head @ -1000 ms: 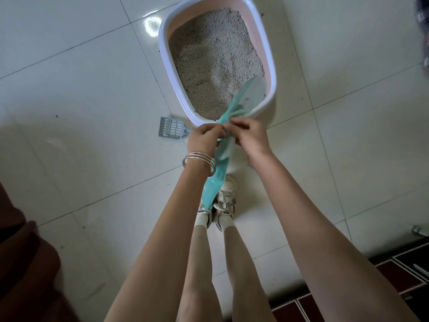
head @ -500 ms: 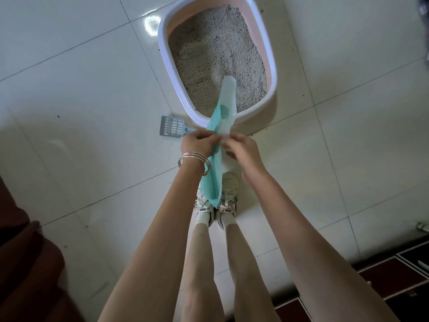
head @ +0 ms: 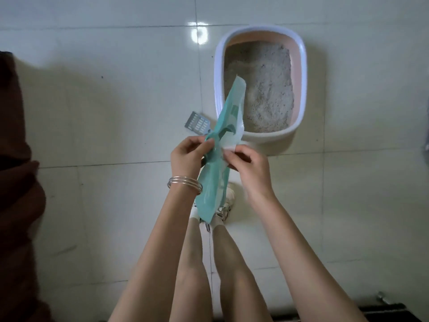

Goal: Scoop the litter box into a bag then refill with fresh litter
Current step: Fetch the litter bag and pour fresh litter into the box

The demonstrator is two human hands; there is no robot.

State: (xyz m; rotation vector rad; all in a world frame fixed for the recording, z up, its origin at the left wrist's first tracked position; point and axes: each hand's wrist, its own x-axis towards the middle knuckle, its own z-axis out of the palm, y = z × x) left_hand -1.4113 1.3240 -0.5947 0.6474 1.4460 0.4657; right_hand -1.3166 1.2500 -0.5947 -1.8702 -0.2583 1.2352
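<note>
Since the earlier frame the litter box [head: 260, 83] sits further right in view, and the bag [head: 228, 126] now stands straighter in front of it. Left hand [head: 189, 155] pinches the bag's teal edge; right hand [head: 247, 162] pinches the pale edge opposite, both grips clamped on film. The bag is held above the floor, near the box's front rim, its top overlapping the litter. The scoop [head: 198, 123] lies on the floor just left of the box, untouched. Judgement: thin, limp, slippery film with negligible weight; take each layer separately at the mouth edge and rub the layers apart.
</note>
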